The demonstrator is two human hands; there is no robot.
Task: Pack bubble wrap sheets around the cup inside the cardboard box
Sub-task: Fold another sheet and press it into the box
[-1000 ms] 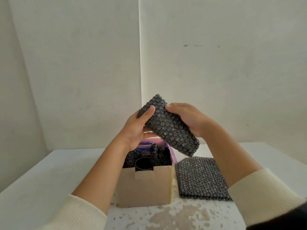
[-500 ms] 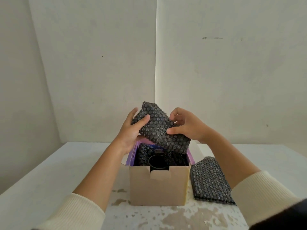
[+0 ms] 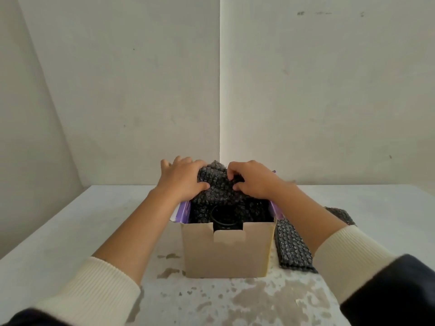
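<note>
**Two hands press bubble wrap into the far side of the box**

Two cream sleeves frame the near edge of the white table, its paint chipped in front. The brown cardboard box stands open at centre, with purple inner flaps showing. A spare bubble wrap stack lies just beside its right wall. Inside, the dark cup sits near the front wall, with black padding around it. Beyond it, a crumpled bubble wrap sheet rises above the far rim. The left hand and right hand clutch it from either side, fingers curled closed on it.
</note>
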